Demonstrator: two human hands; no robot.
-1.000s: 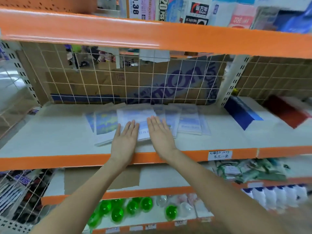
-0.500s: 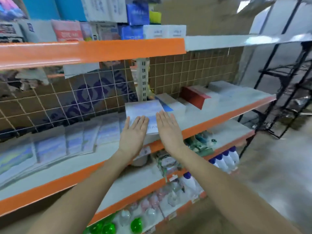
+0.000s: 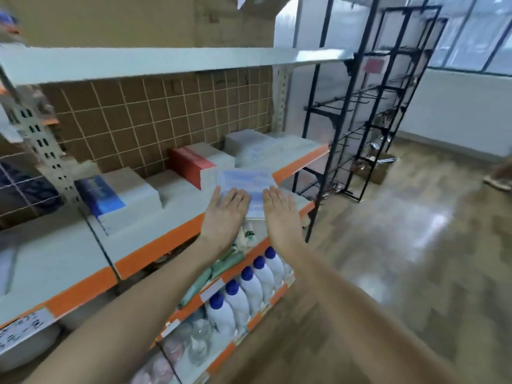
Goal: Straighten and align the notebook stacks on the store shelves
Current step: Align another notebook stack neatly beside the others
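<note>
Both my hands hold a thin stack of pale blue notebooks [image 3: 245, 180] over the front edge of the grey shelf [image 3: 177, 195], near its right end. My left hand [image 3: 225, 214] lies on the stack's left near corner and my right hand [image 3: 279, 214] on its right near corner. The fingers are straight on top and the thumbs are hidden beneath. The stack's near edge juts past the orange shelf lip. On the shelf sit a blue-topped stack [image 3: 102, 195], a red-topped stack [image 3: 191, 162] and pale stacks [image 3: 249, 142] further right.
A black wire rack [image 3: 360, 120] stands just right of the shelf end. White bottles with blue caps [image 3: 243, 295] line the shelf below. A cardboard box [image 3: 138, 20] sits on the shelf above. Open floor lies to the right.
My hands took the notebook stack off the left bay and carried it rightward past the blue and red stacks. My view swung right with it.
</note>
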